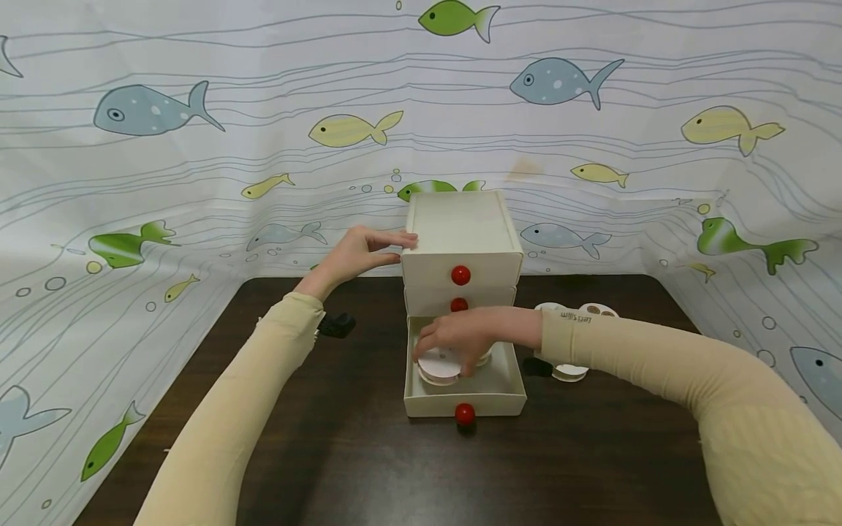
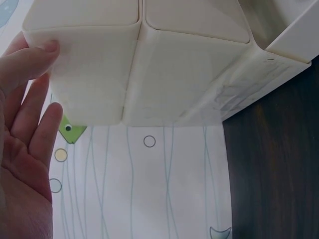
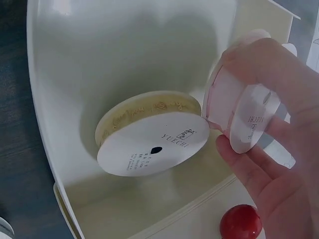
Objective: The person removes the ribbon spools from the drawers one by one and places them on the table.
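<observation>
A cream chest of three drawers (image 1: 460,223) with red knobs stands at the middle of the table, its bottom drawer (image 1: 427,406) pulled out. My left hand (image 1: 360,252) touches the chest's upper left edge, fingers and thumb mostly straight. In the left wrist view, the thumb (image 2: 49,47) rests on the side wall. Over the open drawer, my right hand (image 1: 468,332) grips a ribbon spool (image 3: 251,117) with white faces and pinkish ribbon, holding it tilted. Beside it in the drawer leans a second spool (image 3: 154,144), wound with yellowish ribbon; in the head view the right hand mostly hides it.
More white spools (image 1: 569,372) lie on the dark table (image 1: 368,467) right of the chest, partly behind the right sleeve (image 1: 631,358). A fish-patterned sheet (image 1: 263,95) surrounds the table at the back and sides. The open drawer's red knob (image 1: 464,414) juts toward the front.
</observation>
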Action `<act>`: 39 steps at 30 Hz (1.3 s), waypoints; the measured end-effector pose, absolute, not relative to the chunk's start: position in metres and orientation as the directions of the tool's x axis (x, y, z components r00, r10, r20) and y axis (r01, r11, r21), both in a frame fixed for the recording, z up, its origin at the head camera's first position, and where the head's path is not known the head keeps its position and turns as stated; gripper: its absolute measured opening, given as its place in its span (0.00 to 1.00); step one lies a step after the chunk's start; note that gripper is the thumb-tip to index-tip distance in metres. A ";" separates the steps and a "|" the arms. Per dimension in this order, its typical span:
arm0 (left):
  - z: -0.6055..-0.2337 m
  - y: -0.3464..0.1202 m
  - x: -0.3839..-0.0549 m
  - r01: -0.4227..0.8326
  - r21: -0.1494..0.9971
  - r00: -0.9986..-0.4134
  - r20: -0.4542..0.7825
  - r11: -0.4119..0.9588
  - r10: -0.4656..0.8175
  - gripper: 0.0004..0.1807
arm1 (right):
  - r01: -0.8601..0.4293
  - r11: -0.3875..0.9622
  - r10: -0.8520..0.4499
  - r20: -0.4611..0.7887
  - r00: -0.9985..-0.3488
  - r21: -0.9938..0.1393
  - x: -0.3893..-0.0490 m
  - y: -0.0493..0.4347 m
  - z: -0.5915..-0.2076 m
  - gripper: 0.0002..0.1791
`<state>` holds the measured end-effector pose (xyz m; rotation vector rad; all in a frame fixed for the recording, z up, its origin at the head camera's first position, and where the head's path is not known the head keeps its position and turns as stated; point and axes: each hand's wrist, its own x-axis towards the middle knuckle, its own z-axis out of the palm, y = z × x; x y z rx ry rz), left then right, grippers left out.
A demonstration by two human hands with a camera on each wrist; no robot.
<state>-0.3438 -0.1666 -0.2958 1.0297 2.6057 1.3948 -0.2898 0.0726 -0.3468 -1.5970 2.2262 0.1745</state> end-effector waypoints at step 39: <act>-0.296 -0.167 -0.342 0.567 0.722 -0.771 0.296 0.397 0.563 0.19 | -0.907 0.326 -0.921 -0.304 -0.242 -0.266 -0.277 0.087 -0.331 0.41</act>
